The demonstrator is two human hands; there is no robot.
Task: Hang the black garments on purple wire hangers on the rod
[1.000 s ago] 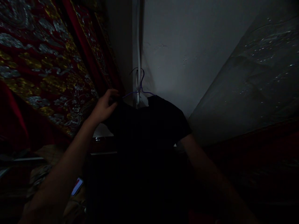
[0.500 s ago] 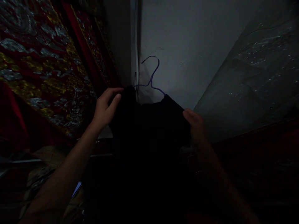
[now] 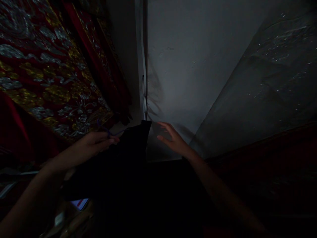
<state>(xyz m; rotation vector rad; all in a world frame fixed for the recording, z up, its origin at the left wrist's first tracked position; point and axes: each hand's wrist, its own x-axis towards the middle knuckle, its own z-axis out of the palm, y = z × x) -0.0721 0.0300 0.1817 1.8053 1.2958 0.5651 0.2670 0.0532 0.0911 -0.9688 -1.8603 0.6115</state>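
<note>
The scene is very dim. A black shirt [image 3: 128, 152] on a thin purple wire hanger [image 3: 109, 132] is tilted down to the left, low in front of me. My left hand [image 3: 94, 145] pinches the hanger and the shirt's edge, fingers closed. My right hand [image 3: 173, 138] hovers beside the shirt's right edge with fingers spread, holding nothing, close to the white wall [image 3: 193, 66].
A red cloth with gold and silver embroidery [image 3: 49, 76] hangs at left. A white vertical strip [image 3: 142, 66] runs down the wall corner. A grey glittery fabric [image 3: 267, 82] slopes at right. A small white and red object [image 3: 80, 202] lies at the lower left.
The shirt and hanger came off the wall strip and dropped down to the left. My left hand moved to the hanger; my right hand let go of the shirt's shoulder and opened.
</note>
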